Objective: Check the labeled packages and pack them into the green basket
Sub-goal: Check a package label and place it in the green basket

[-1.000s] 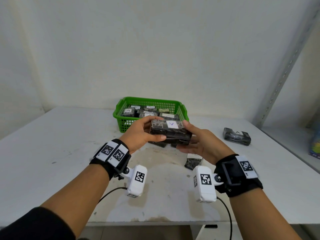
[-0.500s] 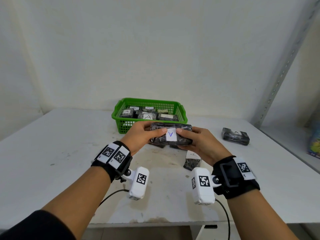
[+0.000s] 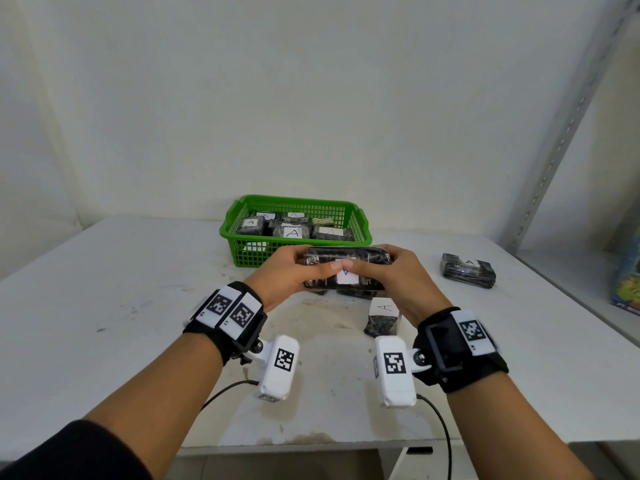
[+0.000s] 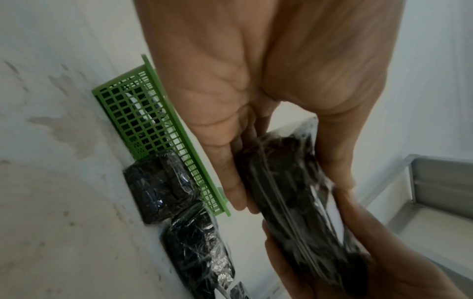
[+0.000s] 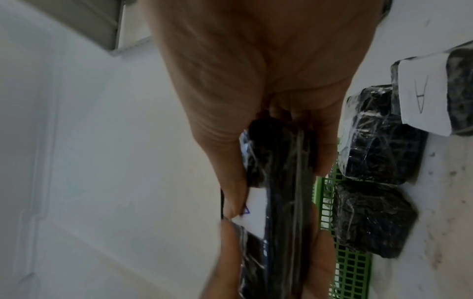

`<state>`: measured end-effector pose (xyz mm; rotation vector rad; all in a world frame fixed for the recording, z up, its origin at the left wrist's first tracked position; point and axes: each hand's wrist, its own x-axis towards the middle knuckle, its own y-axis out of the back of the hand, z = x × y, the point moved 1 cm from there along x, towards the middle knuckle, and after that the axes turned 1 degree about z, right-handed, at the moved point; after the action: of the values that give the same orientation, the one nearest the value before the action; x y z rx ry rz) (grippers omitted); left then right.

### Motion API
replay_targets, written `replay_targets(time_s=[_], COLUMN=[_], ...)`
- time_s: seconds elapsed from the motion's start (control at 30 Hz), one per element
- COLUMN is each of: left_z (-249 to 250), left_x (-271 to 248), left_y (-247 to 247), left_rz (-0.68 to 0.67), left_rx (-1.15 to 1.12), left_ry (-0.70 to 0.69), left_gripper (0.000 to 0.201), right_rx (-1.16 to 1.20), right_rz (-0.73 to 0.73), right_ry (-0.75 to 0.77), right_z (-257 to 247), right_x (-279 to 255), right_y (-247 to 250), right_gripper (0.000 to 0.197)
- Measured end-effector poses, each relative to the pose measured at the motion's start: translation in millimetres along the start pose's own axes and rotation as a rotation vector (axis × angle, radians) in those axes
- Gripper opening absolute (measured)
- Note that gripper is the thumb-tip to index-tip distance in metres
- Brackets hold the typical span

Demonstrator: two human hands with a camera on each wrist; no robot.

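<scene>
Tilted further toward the camera than half a second ago, the black wrapped package is held above the counter just before the green basket. Left hand fingers clamp its left end; right hand fingers clamp its right end, both thumbs on the white label.

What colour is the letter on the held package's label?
Blue, on the white label of the held package; clearest in the head view.

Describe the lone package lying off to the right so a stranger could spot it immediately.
Start at the green basket at the back of the white table. Look right, past both hands, to the black wrapped package lying alone, touching no other package, with a white label marked A.
</scene>
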<state>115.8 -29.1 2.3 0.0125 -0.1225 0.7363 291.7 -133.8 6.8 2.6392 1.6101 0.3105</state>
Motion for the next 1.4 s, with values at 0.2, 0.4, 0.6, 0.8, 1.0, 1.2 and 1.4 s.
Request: replay_targets(time_s=[0.2, 0.4, 0.6, 0.8, 1.0, 1.2, 1.4], left_z=[-2, 2, 2, 2, 2, 3, 1], left_x=[2, -2, -3, -3, 0, -3, -6], left_y=[4, 5, 6, 5, 8, 6, -2], left_rz=[0.047, 0.015, 0.032, 0.011, 0.13, 0.058, -0.032], left_rx=[0.022, -0.118, -0.077, -0.053, 0.064, 0.152, -0.03], left_ry=[-0.052, 0.004, -0.028, -0.037, -0.109, -0.164, 0.042], left_gripper=[0.045, 0.042, 0.043, 0.053, 0.058, 0.065, 0.049], right_rx=[-0.025, 0.028, 0.013, 0.074, 0.099, 0.183, 0.207], right_rz=[-0.013, -0.092, -0.102, -0.102, -0.126, -0.163, -0.095], right_ry=[0.048, -0.008, -0.006, -0.01, -0.013, -0.152, -0.036], right_z=[-1, -2, 0, -1, -7, -9, -2], right_x=[2, -5, -5, -3, -7, -7, -9], right_y=[-1, 8, 9, 10, 8, 3, 6], right_gripper=[0.047, 0.044, 0.049, 0.062, 0.065, 0.046, 0.044])
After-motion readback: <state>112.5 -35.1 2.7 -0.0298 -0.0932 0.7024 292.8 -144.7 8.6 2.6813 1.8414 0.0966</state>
